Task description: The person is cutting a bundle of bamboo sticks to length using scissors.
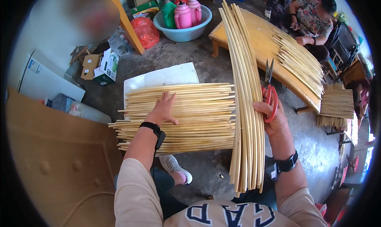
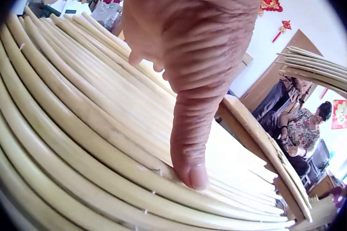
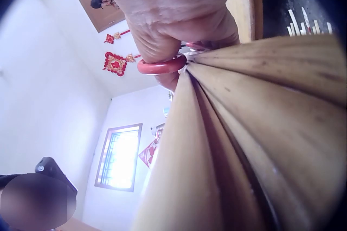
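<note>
Pale peeled sticks joined in a flat mat (image 1: 190,108) lie across a white board (image 1: 160,75). My left hand (image 1: 162,110) rests on the mat with fingers spread; in the left wrist view its thumb (image 2: 191,150) touches the sticks. A long bundle of sticks (image 1: 244,96) stands out over the mat's right end, held at its right side by my right hand (image 1: 275,118). Red-handled scissors (image 1: 271,96) hang on that same hand, blades pointing away. In the right wrist view a red handle loop (image 3: 161,66) is round a finger beside the bundle (image 3: 271,90).
A wooden table (image 1: 254,36) with more sticks (image 1: 299,60) stands at the back right, a seated person (image 1: 313,20) behind it. A blue basin (image 1: 184,34) holds flasks. Cartons (image 1: 105,68) are at the left, near a brown sofa (image 1: 59,147).
</note>
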`<state>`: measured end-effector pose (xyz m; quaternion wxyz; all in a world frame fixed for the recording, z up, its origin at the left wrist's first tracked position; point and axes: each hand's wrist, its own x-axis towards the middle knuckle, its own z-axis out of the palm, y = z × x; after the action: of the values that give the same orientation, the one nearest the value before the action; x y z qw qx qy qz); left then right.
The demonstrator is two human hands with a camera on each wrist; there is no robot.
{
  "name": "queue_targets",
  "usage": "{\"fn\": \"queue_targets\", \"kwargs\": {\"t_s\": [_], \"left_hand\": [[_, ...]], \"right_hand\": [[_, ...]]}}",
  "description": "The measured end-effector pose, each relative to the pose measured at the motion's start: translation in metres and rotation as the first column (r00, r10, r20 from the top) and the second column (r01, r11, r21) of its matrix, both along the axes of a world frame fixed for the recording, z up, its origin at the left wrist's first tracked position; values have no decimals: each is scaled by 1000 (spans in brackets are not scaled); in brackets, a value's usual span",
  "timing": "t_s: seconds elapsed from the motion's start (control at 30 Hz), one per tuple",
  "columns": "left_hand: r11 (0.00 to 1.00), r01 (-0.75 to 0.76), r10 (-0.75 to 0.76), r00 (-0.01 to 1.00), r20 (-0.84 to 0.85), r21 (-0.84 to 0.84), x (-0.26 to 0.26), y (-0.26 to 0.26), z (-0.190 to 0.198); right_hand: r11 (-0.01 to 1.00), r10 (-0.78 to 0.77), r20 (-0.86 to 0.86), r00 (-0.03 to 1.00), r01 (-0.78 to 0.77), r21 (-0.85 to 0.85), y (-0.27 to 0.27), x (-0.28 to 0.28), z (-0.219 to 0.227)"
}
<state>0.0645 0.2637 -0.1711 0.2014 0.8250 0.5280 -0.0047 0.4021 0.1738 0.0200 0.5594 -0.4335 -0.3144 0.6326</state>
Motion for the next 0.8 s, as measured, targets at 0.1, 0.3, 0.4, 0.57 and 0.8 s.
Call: {"fn": "queue_targets", "kwargs": {"t_s": [0.1, 0.3, 0.4, 0.57, 0.8], "left_hand": [[990, -18, 5, 996, -89, -143, 15, 5, 4], [999, 39, -38, 999, 22, -38, 31, 27, -21], [994, -92, 78, 973, -219, -53, 24, 6, 7], [988, -134, 104, 945, -310, -78, 26, 12, 4], [992, -108, 107, 994, -16, -69, 4, 2, -26]], "right_hand": [[999, -36, 28, 999, 36, -3, 1, -2, 0], [998, -26, 21, 999, 27, -52, -3, 16, 8], [978, -185, 119, 976, 195, -77, 3, -2, -18], [999, 6, 7, 1000, -5, -42, 8, 2, -17], [999, 17, -27, 999, -18, -33, 6, 7, -11]]}}
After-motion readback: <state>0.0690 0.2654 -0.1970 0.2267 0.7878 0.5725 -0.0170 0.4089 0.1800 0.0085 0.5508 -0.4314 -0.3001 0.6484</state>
